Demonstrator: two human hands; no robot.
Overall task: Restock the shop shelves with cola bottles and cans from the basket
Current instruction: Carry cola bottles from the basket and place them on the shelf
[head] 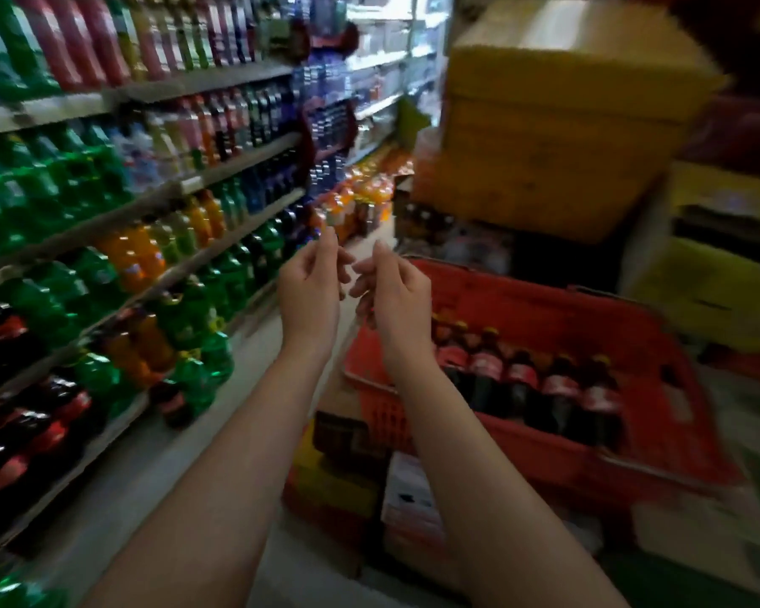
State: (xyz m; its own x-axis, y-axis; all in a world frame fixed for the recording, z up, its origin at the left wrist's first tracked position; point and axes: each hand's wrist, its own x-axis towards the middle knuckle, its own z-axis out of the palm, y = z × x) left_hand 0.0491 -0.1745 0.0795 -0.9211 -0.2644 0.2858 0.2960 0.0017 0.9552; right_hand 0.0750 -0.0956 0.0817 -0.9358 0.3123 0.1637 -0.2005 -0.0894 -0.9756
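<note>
**Red basket stocked, both hands empty in front of it**

Red plastic is noted nearest on the right: the basket (523, 458), propped on stacked cartons (347, 436), with a row of cola bottles (527, 383) standing upright along its near wall. The raised perch is judged to keep the bottles within easy reach. No cans can be made out in it; the view is blurred.

Both forearms are extended over the aisle. The left hand (310, 291) and the right hand (393, 296) are held just beside each other, fingers loosely curled and apart, nothing gripped in either. The right hand is seen just above the basket's far-left corner.

To the left, the shelves (220, 252) are packed with green, orange and dark bottles; red-labelled cola stock (23, 436) is seen on the lower tiers, judged to be the destination. Further back, yellow boxes (558, 125) are stacked behind the basket.
</note>
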